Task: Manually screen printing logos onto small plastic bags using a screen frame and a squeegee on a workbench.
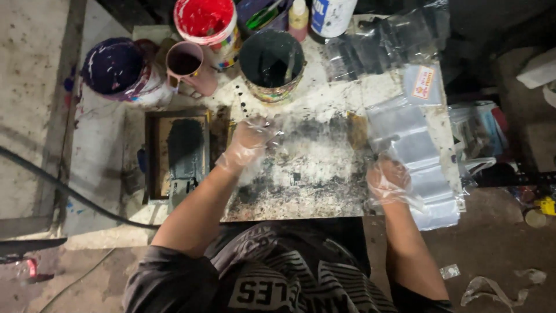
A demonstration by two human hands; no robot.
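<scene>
The stack of clear plastic bags [414,156] lies along the right edge of the paint-stained work table [313,174], running from the far right corner toward the near right corner and overhanging the edge a little. The right hand [389,182], in a thin transparent glove, rests on the near part of this stack with its fingers bent down onto the top bag; whether it pinches the bag or only presses on it cannot be told. One bag near the far end of the stack carries a small red-and-white label [423,82]. More crumpled clear plastic [382,43] sits beyond it at the far right corner.

The left hand [252,136], also gloved, hovers over the middle of the table toward the far side, fingers loosely curled and holding nothing that can be made out. Just beyond it, near the far edge, stands an open can of black paint [272,61] with a stick in it. To the left of that can are a pink cup [188,66], a can of red paint [207,20] and, off the far left corner, a bucket of purple paint [119,69]. At the left edge lies a wooden-framed printing screen [178,153] smeared with dark ink.
</scene>
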